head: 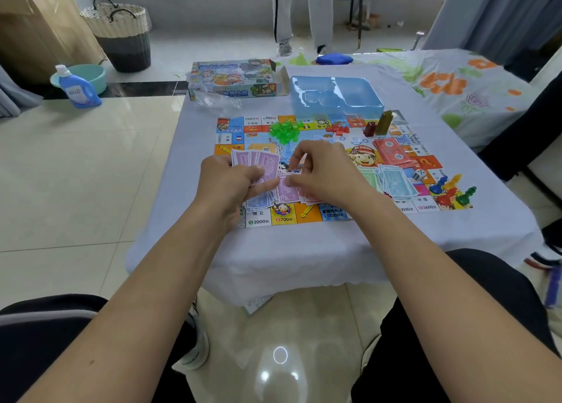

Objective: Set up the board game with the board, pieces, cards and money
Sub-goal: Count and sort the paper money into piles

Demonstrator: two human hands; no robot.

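The board (282, 220) lies flat on the table (304, 250), bright with many little colored squares and a cartoon face in the middle. The left hand (231, 180) grips a fan of purple notes (261, 162), thumb curled over them. The right hand (322, 171) pinches one purple note from the loose pile (286, 192) just under both hands, at 6 o'clock on the board.

At 12 o'clock sits a heap of green houses (284, 130). Red houses (337, 128) lie at 1 o'clock, with two tall blocks (378, 124) standing beside them. A red stack (392, 151) of notes lies at 2 o'clock. Pale blue and green notes (395, 180) spread out at 4 o'clock, a white die (419, 175) touching them. Four pawns (453, 192), blue, yellow, red and green, lie at the right corner.

Behind the board are a clear blue tray (334, 93) and the game box (234, 78).
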